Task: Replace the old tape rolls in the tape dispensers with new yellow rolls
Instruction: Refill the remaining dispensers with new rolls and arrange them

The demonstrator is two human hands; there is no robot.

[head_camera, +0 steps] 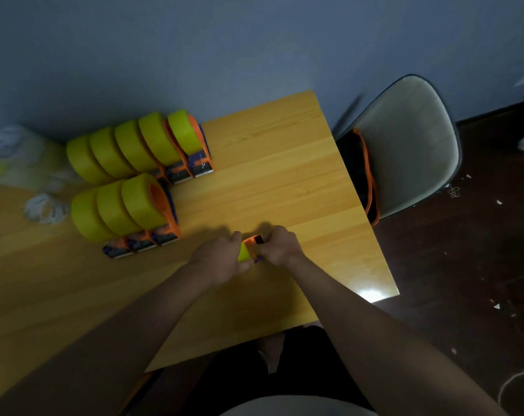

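Both my hands meet over the middle of the wooden table [284,163]. My left hand [221,256] grips a yellow tape roll [243,253], of which only a narrow strip shows. My right hand [280,246] grips the orange tape dispenser [253,242] that the roll sits against; most of it is hidden by my fingers. Two rows of orange dispensers loaded with yellow rolls stand at the back left: a far row [140,145] of several and a near row [119,208] of three.
A crumpled clear old roll [44,208] lies left of the near row, with blurred wrapping and more rolls [11,157] at the far left. A grey chair [404,145] with an orange-strapped dark bag [362,175] stands off the table's right edge. The floor is dark.
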